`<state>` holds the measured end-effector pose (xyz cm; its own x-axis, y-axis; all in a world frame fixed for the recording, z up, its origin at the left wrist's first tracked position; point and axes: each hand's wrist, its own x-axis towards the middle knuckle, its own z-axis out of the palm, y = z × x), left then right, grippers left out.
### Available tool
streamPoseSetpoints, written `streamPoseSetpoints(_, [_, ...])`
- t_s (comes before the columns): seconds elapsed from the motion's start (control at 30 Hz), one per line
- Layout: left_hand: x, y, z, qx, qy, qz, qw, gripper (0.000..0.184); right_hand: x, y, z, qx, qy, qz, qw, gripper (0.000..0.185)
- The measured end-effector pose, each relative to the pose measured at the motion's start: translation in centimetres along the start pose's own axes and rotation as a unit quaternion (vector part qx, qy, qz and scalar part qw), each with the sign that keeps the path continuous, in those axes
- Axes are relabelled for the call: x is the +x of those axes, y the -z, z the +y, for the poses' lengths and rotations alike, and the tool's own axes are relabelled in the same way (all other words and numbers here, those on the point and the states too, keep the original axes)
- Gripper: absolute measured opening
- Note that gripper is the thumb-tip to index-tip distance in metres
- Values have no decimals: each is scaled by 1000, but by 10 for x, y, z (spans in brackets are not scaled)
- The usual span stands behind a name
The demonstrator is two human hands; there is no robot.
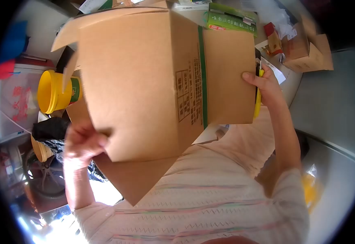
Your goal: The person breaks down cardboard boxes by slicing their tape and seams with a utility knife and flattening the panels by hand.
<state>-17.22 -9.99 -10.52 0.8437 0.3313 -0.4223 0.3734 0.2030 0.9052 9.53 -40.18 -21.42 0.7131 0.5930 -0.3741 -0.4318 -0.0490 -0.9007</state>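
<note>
A large brown cardboard box point(126, 81), with printed text and a green stripe on one side, is held up in front of my body with its flaps spread. My left hand point(83, 143) pinches the box's lower left edge, thumb on the near face. At the right, my right hand point(269, 85) grips the edge of a flap point(230, 77), thumb on the front. A yellow and black utility knife point(258, 95) is in that same hand, upright along the flap's edge. The fingers behind the cardboard are partly hidden.
A yellow bucket point(57, 92) and a black plastic bag point(49, 130) are at the left. Behind the box, a green box point(231, 20) lies on the table. An open small carton point(307, 51) sits at the upper right. A wheel point(45, 175) shows at lower left.
</note>
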Motion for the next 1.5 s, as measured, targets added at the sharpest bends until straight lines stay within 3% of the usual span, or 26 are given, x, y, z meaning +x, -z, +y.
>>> streamPoseSetpoints(0.17, [-3,-11,-34,-53,22,-18,998,29,35,4,38,-10,-87,-94,992,41])
streamPoseSetpoints(0.27, [-20,-8,-45,-71,52,8,996,22,53,-14,60,-249,-184,-76,948,40])
streamPoseSetpoints(0.37, [-34,-12,-41,-69,53,14,996,20,56,-36,75,-417,-122,-79,897,44])
streamPoseSetpoints(0.4, [-39,-17,-42,-51,48,58,996,17,52,-40,82,-564,39,-26,825,53])
streamPoseSetpoints(0.5, [-57,9,-47,-58,133,32,989,16,32,-62,49,-543,174,12,821,62])
streamPoseSetpoints(0.57, [-58,11,-61,-110,130,76,982,17,-5,-89,16,-519,274,-125,800,70])
streamPoseSetpoints(0.63, [-52,17,-66,-171,142,83,971,18,-40,-110,15,-573,335,-246,707,77])
streamPoseSetpoints(0.73, [-39,25,-68,-234,139,76,959,24,-56,-126,23,-626,288,-320,650,82])
streamPoseSetpoints(0.83, [-26,28,-59,-219,124,23,967,23,-53,-126,38,-639,343,-234,648,74])
streamPoseSetpoints(0.87, [-22,38,-57,-219,127,-17,967,23,-45,-125,57,-644,406,-149,631,59])
streamPoseSetpoints(0.9, [-16,47,-55,-219,127,-57,966,24,-37,-123,53,-630,405,-158,643,54])
streamPoseSetpoints(0.97, [-3,21,-35,-200,24,119,972,34,-19,-118,42,-601,402,-183,666,46])
streamPoseSetpoints(1.0, [-1,42,-32,-186,-63,50,979,38,-13,-114,33,-594,408,-170,672,50])
streamPoseSetpoints(1.03, [4,51,-21,-165,-127,20,978,35,-8,-109,22,-566,334,-158,736,46])
streamPoseSetpoints(1.1, [12,47,-7,-95,-281,194,935,29,0,-92,-4,-496,180,-131,839,38])
streamPoseSetpoints(1.17, [19,53,-16,-103,-259,163,946,25,4,-61,-27,-360,60,-16,931,30])
streamPoseSetpoints(1.23, [29,49,-35,-105,-216,146,960,19,-10,-23,-44,-149,112,10,982,27])
streamPoseSetpoints(1.37, [51,32,-79,-150,-122,80,978,15,-44,58,-64,-70,148,164,973,28])
streamPoseSetpoints(1.5, [71,15,-95,-140,-68,49,987,14,-95,119,-79,-31,168,235,957,26])
